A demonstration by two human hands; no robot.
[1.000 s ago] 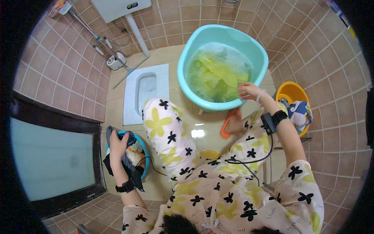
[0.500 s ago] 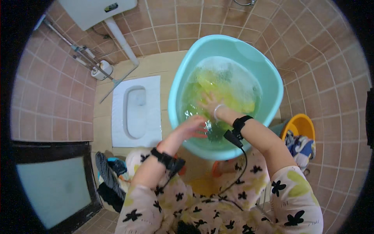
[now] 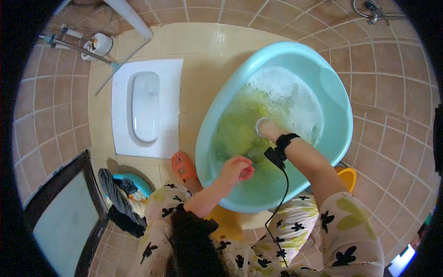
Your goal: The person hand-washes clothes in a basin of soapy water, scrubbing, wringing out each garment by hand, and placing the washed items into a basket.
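A large light-blue plastic tub (image 3: 217, 101) holds sudsy water with yellow-green cloth (image 3: 237, 131) sunk in it. My right hand (image 3: 267, 126) reaches down into the water at the tub's middle, a pale bangle on its wrist. Cloudy water hides its fingers, so whether they grip the cloth does not show. Just above the surface, at the tub's near-left side, hangs my left hand (image 3: 238, 170), with its fingers curled in and nothing visible in them. Black straps with small devices circle both forearms, and a black cable (image 3: 282, 194) runs from the right one.
Left of the tub lies a white squat toilet (image 3: 146, 108) in the tiled floor. A blue basin of clothes (image 3: 134, 189) stands by the door (image 3: 64, 221). Part of an orange bucket (image 3: 347, 179) shows at the tub's right. One orange slipper (image 3: 184, 166) is beside the tub.
My right hand has sunk deeper, and its spread fingers are now under water. My left fingers have curled in. The view has shifted, and the cloth sits lower in the water.
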